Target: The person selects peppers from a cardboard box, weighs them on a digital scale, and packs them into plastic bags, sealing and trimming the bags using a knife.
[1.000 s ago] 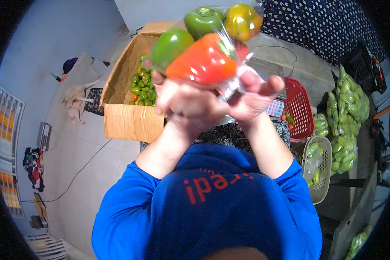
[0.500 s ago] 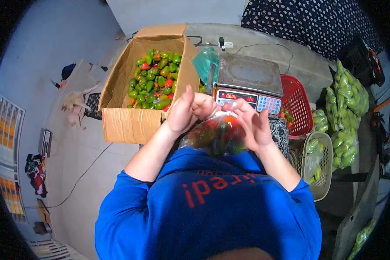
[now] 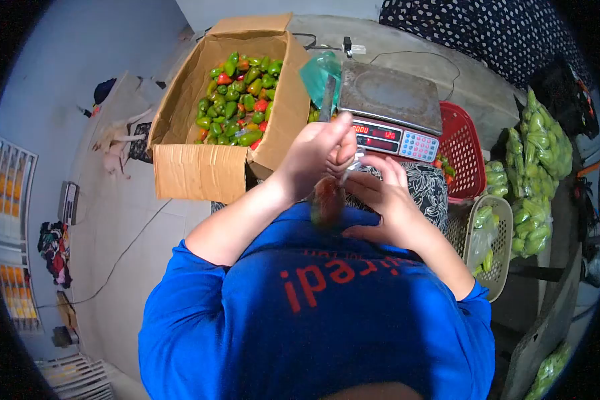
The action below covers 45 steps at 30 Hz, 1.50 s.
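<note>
In front of my chest hangs a clear plastic bag of peppers (image 3: 328,203), red and dark green inside and partly blurred. My left hand (image 3: 319,152) is closed round the gathered neck of the bag, thumb pointing up. A whitish twisted end of plastic (image 3: 352,167) sticks out between the two hands. Beside the bag on the right is my right hand (image 3: 388,200), its thumb apart from its fingers and the fingertips close to that twisted end. Whether they touch it I cannot tell.
A cardboard box (image 3: 200,170) of green and red peppers stands at left. Ahead sits a digital scale (image 3: 390,97) with lit red digits, a teal plastic bag (image 3: 321,77) beside it. At right are a red basket (image 3: 470,150), a beige basket (image 3: 503,267) and bagged green vegetables (image 3: 537,153).
My left hand has turned and closed round the bag's neck. My right hand has moved slightly down, its fingers now pointing left. The bag has been turned and appears narrower.
</note>
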Tool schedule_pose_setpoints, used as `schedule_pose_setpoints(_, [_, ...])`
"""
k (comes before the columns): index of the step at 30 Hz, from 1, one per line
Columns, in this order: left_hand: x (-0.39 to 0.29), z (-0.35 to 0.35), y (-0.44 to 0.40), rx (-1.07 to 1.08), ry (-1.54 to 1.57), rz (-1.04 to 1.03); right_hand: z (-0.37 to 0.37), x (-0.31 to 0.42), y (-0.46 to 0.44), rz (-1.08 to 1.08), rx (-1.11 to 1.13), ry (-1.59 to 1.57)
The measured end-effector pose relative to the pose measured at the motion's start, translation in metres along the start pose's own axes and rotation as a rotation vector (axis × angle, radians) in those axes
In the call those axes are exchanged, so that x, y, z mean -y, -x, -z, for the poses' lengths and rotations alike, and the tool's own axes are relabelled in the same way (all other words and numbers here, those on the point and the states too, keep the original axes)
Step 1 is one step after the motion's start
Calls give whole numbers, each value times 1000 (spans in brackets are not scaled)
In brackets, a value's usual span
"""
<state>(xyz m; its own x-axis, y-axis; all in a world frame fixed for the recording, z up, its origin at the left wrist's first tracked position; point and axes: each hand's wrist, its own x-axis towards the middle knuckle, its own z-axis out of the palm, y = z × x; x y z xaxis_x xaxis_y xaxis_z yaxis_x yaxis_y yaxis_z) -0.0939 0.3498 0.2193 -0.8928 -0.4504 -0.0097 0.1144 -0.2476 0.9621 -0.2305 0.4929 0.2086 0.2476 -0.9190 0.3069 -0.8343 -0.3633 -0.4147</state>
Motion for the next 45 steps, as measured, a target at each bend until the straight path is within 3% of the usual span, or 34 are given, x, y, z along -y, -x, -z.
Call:
schedule_pose_setpoints(3, [13,-13,-8,-45,-260,-148,4,-5,10,-154,81,-73])
schedule_pose_setpoints(4, [20,-9,-14,12,-408,-85,3,-7,14,-110,-1,-51])
schedule_pose_setpoints(7, [42,-14,-35,174,-906,-369,13,-14,31,-231,16,21])
schedule_pose_setpoints(8, [46,-24,-39,204,-774,-62,15,-17,37,-248,45,59])
schedule_pose_setpoints(11, [91,-32,-55,293,-775,-219,15,-27,56,-319,137,129])
schedule_pose_setpoints(13, [104,-45,-62,296,-772,-1,8,-32,70,-385,214,112])
schedule_pose_setpoints(17, [121,-48,-73,230,-913,-200,0,-36,74,-358,139,147])
schedule_pose_setpoints(19, [123,-44,-76,259,-882,-215,-4,-38,75,-351,114,124])
schedule_pose_setpoints(22, [127,-40,-73,298,-834,-73,-10,-41,76,-365,106,71])
schedule_pose_setpoints(26, [136,-36,-71,302,-776,-144,-16,-47,77,-377,37,-43])
schedule_pose_setpoints(31, [139,-35,-69,330,-722,-121,-17,-64,89,-521,-107,-456])
schedule_pose_setpoints(34, [135,-40,-62,344,-653,-187,-26,-70,105,-713,-263,-876])
schedule_pose_setpoints(37, [130,-52,-57,296,-724,-295,-36,-69,113,-735,-452,-1269])
schedule_pose_setpoints(38, [129,-53,-57,276,-737,-333,-35,-69,113,-758,-471,-1269])
schedule_pose_setpoints(41, [138,-58,-57,221,-734,-435,-15,-61,104,-714,-178,-491])
schedule_pose_setpoints(42, [143,-59,-57,234,-665,-380,-6,-51,91,-512,-139,-190])
schedule_pose_setpoints(45, [146,-62,-58,254,-553,-278,-1,-49,86,-396,2,88])
